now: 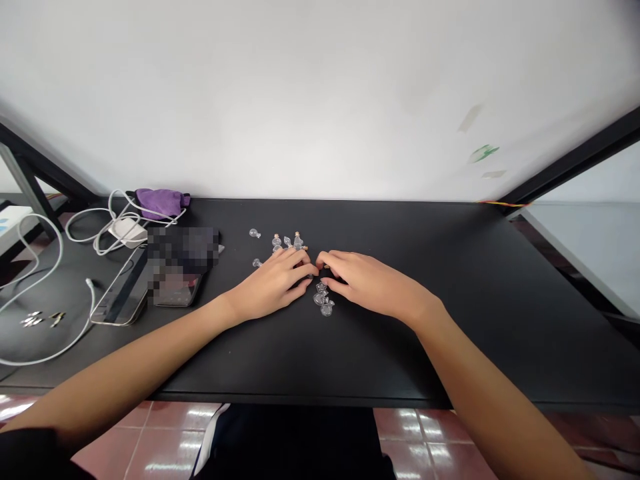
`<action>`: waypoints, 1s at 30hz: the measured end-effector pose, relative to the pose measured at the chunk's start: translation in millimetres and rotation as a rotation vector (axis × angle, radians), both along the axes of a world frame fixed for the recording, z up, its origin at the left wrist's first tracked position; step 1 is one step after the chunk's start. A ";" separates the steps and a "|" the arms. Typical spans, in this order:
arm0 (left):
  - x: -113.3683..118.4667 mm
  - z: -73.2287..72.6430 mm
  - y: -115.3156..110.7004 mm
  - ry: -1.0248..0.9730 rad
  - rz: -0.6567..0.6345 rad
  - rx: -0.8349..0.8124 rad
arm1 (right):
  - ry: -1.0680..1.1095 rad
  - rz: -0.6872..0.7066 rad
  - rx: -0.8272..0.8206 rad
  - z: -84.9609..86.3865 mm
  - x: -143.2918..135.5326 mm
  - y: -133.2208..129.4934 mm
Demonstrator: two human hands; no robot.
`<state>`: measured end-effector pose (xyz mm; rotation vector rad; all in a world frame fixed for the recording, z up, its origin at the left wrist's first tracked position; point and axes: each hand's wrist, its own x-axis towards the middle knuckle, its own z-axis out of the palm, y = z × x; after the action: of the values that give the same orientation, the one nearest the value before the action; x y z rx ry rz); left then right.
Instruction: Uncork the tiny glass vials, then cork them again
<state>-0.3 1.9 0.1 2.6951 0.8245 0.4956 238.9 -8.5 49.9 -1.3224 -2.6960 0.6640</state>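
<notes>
Small clear bottles (327, 309) are clustered midway along the tabletop (490, 293), between the curled left hand (275, 280) and right hand (370, 280); whether anything is gripped cannot be told. Wide room is offered toward the right edge, where a lone bottle's (253, 233) neck is pointed, its axis sideways.

A smooth, pale white wall (300, 100) rose behind the long, matte black, rectangular worktop (530, 300), brightest near its middle and greyer toward the upper corners. On its right side were a beige tape-like strip (470, 118) and a green smudge (484, 153). Dark, straight frame bars (585, 157) slanted at both sides. Below, glossy reddish square floor tiles (135, 447) with pale joints mirrored white streaks of light.
</notes>
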 end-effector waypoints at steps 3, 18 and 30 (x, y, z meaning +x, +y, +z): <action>-0.3 0.0 0.1 0.000 -0.004 0.004 | 0.001 0.000 0.001 0.1 -0.1 0.1; -0.4 -0.2 0.0 -0.006 -0.006 0.010 | -0.001 0.003 0.009 0.4 -0.5 -0.4; -0.4 0.8 -0.4 -0.002 -0.008 0.014 | -0.001 0.004 0.013 -0.8 0.6 -0.2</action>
<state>-0.8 1.5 0.8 2.7096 0.8125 0.5043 239.6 -8.8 49.1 -1.3144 -2.7000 0.6447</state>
